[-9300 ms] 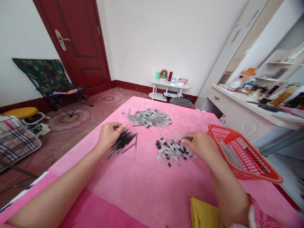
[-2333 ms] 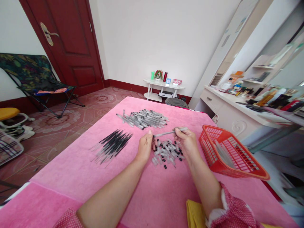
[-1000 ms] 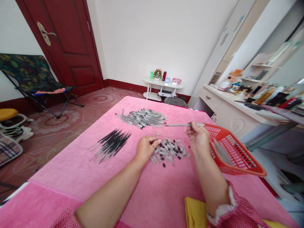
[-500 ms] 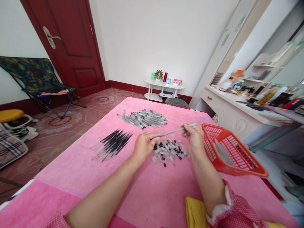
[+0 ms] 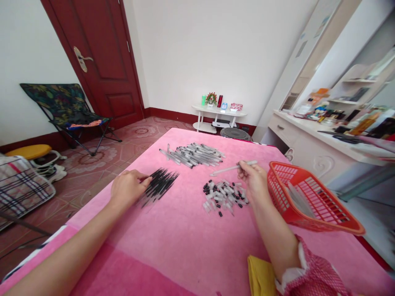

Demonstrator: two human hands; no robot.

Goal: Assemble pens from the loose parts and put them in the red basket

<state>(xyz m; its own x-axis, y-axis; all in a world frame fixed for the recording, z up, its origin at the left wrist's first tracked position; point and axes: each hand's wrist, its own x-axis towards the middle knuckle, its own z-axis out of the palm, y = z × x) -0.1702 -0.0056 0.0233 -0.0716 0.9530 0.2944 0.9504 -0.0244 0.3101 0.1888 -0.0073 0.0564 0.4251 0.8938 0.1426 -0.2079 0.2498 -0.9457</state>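
Note:
My right hand [image 5: 254, 176] pinches a clear pen barrel [image 5: 226, 169], its free end pointing left over the pink cloth. My left hand [image 5: 131, 187] is at the left end of a pile of black pen refills [image 5: 162, 183], thumb and fingers closed at the refill tips. Which refill lies between them is partly hidden. Below the barrel lies a heap of clear and black pen caps and plugs [image 5: 226, 195]. Farther back rests a pile of assembled-looking grey pens [image 5: 194, 155].
A red plastic basket [image 5: 308, 170] holding clear barrels [image 5: 300, 199] stands right of my right forearm. A yellow cloth [image 5: 261, 277] lies at the near edge of the pink-covered table [image 5: 185, 242]. A dresser [image 5: 327, 144] stands to the right, a folding chair [image 5: 70, 107] to the left.
My left hand has let go of the barrel's left end and moved left to the refill pile. My right hand still holds the barrel. The view has shifted slightly left.

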